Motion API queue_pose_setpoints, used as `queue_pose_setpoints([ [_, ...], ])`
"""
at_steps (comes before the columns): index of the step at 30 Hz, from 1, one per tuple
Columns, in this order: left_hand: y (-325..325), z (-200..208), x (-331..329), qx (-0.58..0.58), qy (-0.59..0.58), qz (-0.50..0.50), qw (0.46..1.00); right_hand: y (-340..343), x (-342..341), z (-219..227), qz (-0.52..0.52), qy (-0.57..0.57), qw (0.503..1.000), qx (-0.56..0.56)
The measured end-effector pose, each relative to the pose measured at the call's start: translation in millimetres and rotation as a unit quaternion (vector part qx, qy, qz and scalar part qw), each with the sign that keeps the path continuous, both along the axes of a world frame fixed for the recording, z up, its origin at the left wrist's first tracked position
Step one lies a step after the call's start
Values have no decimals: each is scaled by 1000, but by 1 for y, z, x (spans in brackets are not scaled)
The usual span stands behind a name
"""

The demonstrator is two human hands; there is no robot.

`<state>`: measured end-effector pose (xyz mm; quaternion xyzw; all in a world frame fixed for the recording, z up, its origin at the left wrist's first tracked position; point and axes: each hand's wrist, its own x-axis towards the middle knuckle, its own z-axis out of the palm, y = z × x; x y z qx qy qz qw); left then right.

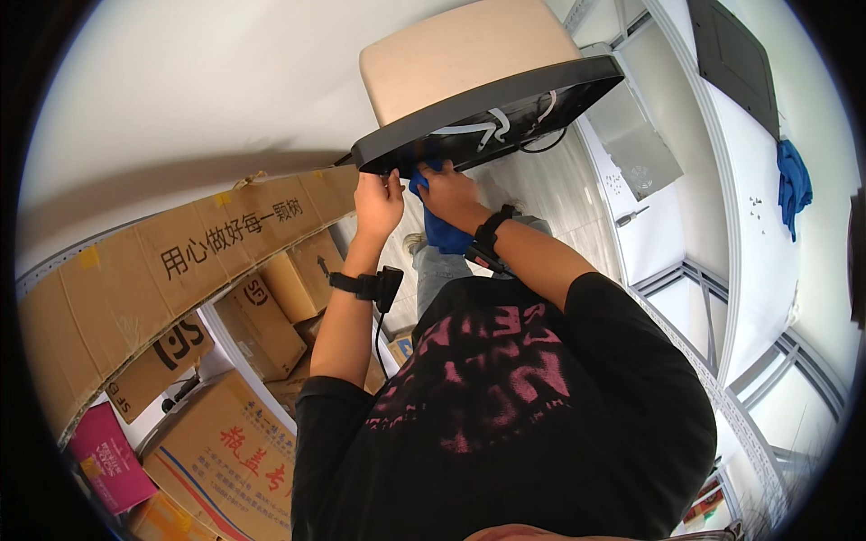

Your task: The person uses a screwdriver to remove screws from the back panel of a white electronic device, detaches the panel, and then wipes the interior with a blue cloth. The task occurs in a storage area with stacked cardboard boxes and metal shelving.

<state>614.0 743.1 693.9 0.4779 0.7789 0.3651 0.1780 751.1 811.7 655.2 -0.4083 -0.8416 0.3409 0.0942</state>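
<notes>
In front of me is a wide black tray-like housing (406, 144) with pale cables (494, 126) inside it, set against a beige rounded block (469, 54). My left hand (379, 206) is closed at the housing's near left corner, thumb up by the rim; its other fingers are partly hidden. Beside it, my right hand (451, 197) presses a bunched blue cloth (446, 236) to the near edge. The cloth hangs down below that hand. Black straps with small devices circle both wrists.
Cardboard boxes (262, 325) fill a shelf at my left, behind a long cardboard strip (117, 288). On the right, white shelving (713, 171) carries a screwdriver (631, 216), small screws (756, 207), another blue cloth (794, 185) and a black panel (735, 63). A grey metal panel (636, 135) lies near the housing.
</notes>
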Motion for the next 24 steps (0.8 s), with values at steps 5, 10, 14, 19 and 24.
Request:
queue_pose_setpoints([
  [5,2,-1,-1,-8,15,7,1000,4,-1,-6,50,-46,998,10],
  [10,3,4,0,-7,15,14,1000,3,11,0,65,-52,996,-3],
  [14,3,6,2,-2,-16,24,1000,6,13,11,63,-55,996,-15],
  [19,5,9,3,3,6,14,1000,-5,7,-8,45,-63,997,-11],
  [24,5,2,-1,17,-15,17,1000,1,38,-25,182,-72,979,-55],
])
